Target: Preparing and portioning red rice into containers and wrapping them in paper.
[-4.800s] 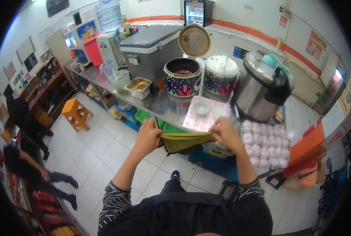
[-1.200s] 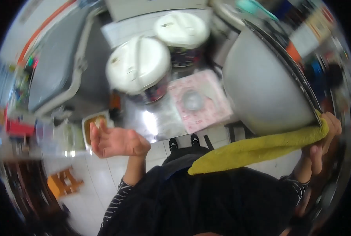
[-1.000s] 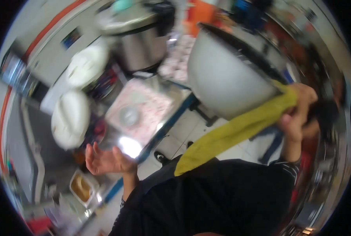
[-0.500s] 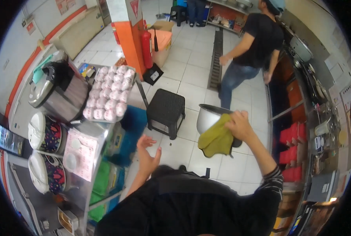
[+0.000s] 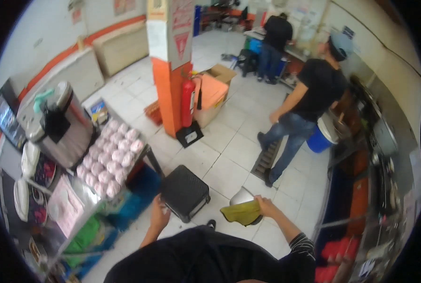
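Observation:
My right hand is closed on an olive-green cloth. The cloth drapes over the side of a silver metal pot, which I carry with it above the floor. Most of the pot is hidden behind the cloth. My left hand appears empty, its fingers loosely bent and apart, next to the near left corner of a black plastic stool. Whether it touches the stool, I cannot tell.
On the left, a metal table bears wrapped round items and a large steel cooker. An orange pillar with a fire extinguisher stands ahead. A person walks at right, near a blue bucket; another person stands farther back.
My view has tilted up and shifted, bringing the far room into sight. The stool now lies closer to my left hand. My right hand still carries the pot with the cloth.

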`<move>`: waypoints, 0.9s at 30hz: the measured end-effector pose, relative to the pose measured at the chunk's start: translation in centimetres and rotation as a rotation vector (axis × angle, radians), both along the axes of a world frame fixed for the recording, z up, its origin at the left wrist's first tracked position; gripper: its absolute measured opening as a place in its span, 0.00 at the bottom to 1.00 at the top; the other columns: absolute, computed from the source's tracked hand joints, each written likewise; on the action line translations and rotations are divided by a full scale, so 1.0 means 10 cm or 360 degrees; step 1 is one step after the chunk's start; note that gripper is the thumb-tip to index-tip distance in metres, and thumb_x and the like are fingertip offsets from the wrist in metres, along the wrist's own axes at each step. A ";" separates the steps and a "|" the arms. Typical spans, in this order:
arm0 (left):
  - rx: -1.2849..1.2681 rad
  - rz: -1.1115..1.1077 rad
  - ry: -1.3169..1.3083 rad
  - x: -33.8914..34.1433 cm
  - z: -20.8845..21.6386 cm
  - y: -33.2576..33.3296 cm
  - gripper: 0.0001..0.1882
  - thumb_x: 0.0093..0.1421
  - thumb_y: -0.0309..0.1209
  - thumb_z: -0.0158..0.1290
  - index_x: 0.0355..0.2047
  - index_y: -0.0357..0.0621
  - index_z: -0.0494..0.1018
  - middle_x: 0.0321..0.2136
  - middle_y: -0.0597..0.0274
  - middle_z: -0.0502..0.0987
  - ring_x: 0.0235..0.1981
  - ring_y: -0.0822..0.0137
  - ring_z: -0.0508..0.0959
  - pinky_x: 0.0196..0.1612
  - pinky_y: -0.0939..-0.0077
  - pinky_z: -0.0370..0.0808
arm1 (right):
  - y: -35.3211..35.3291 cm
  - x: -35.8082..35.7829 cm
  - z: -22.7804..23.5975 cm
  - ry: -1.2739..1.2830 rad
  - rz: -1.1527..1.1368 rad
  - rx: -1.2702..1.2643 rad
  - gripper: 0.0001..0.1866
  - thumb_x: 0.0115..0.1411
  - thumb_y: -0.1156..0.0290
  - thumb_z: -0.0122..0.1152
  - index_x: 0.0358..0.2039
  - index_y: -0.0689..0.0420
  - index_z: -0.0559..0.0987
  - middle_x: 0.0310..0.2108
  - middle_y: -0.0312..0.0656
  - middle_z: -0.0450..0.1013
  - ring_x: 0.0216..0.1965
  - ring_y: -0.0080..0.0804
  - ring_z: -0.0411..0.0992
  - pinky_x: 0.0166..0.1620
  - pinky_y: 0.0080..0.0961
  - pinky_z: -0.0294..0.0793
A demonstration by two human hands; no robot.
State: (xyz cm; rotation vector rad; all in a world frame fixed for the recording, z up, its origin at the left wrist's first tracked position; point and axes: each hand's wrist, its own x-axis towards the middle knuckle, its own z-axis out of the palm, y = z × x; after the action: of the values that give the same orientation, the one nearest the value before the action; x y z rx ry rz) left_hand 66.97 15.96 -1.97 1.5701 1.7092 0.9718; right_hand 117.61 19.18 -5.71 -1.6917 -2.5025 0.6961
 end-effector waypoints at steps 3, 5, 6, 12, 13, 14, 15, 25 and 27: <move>-0.0072 -0.0293 0.0093 0.69 0.20 0.47 0.36 0.50 0.28 0.57 0.59 0.45 0.55 0.44 0.48 0.73 0.40 0.53 0.76 0.44 0.62 0.74 | 0.36 0.51 0.14 -0.0235 -0.0195 -0.0034 0.27 0.52 0.67 0.58 0.50 0.51 0.60 0.37 0.52 0.72 0.42 0.52 0.70 0.45 0.47 0.64; -0.0184 -0.0657 0.0104 1.01 0.29 0.83 0.34 0.50 0.29 0.56 0.58 0.46 0.57 0.45 0.48 0.73 0.42 0.51 0.76 0.45 0.62 0.73 | 0.84 0.91 0.17 -0.0305 -0.0301 0.0019 0.19 0.55 0.67 0.54 0.46 0.51 0.63 0.36 0.49 0.73 0.42 0.50 0.70 0.45 0.46 0.64; -0.0275 -0.0626 0.0028 1.12 0.37 0.91 0.35 0.49 0.28 0.58 0.58 0.46 0.58 0.44 0.48 0.74 0.43 0.49 0.76 0.45 0.61 0.73 | 1.09 1.06 0.15 -0.0295 -0.0287 0.0008 0.19 0.55 0.67 0.54 0.46 0.51 0.63 0.36 0.49 0.73 0.42 0.50 0.70 0.45 0.46 0.64; -0.0392 -0.0405 0.0348 1.29 0.01 1.60 0.36 0.48 0.28 0.60 0.57 0.46 0.59 0.44 0.47 0.74 0.44 0.49 0.75 0.46 0.60 0.73 | 2.76 1.68 -0.21 -0.0833 0.0054 -0.0170 0.12 0.55 0.63 0.50 0.33 0.54 0.80 0.39 0.45 0.75 0.45 0.44 0.70 0.47 0.48 0.64; -0.0368 -0.0204 0.0428 1.32 -0.01 1.69 0.36 0.47 0.28 0.60 0.57 0.46 0.59 0.44 0.47 0.74 0.44 0.49 0.75 0.45 0.60 0.73 | 3.00 1.74 -0.39 -0.0817 0.0072 -0.0207 0.13 0.54 0.62 0.51 0.33 0.53 0.81 0.40 0.45 0.76 0.46 0.44 0.70 0.48 0.49 0.64; -0.0346 0.0008 0.0495 1.38 -0.05 1.69 0.36 0.47 0.27 0.60 0.57 0.47 0.60 0.44 0.47 0.74 0.44 0.49 0.75 0.45 0.60 0.73 | 3.25 1.77 -0.61 -0.0834 0.0126 -0.0309 0.11 0.51 0.61 0.56 0.30 0.52 0.81 0.39 0.46 0.76 0.45 0.45 0.71 0.47 0.50 0.65; -0.0334 0.0006 0.0494 1.45 -0.15 1.74 0.36 0.47 0.27 0.60 0.57 0.47 0.60 0.44 0.47 0.74 0.44 0.49 0.75 0.45 0.60 0.73 | 3.61 1.72 -0.76 -0.0845 0.0183 -0.0384 0.10 0.47 0.59 0.61 0.27 0.51 0.81 0.37 0.48 0.76 0.44 0.47 0.72 0.47 0.50 0.66; -0.0317 0.0292 -0.0510 1.54 -2.19 1.93 0.45 0.48 0.31 0.63 0.62 0.49 0.51 0.56 0.51 0.63 0.45 0.60 0.75 0.43 0.64 0.75 | 5.99 -0.50 -1.41 -0.0707 0.1216 -0.0055 0.14 0.47 0.68 0.61 0.37 0.53 0.79 0.40 0.43 0.75 0.48 0.42 0.70 0.50 0.51 0.63; -0.0171 0.0459 -0.0704 1.52 -2.25 2.02 0.46 0.47 0.32 0.64 0.63 0.50 0.50 0.58 0.51 0.60 0.46 0.60 0.74 0.43 0.63 0.75 | 6.33 -1.20 -1.34 -0.0608 0.1373 0.0072 0.11 0.53 0.67 0.55 0.37 0.52 0.79 0.39 0.42 0.76 0.46 0.41 0.72 0.48 0.52 0.64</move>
State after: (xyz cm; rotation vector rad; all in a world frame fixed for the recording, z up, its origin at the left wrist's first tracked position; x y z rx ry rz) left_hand 82.18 36.21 -24.44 0.9627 1.6564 1.2389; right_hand 105.62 82.46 -19.13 -0.6984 -3.4826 0.3305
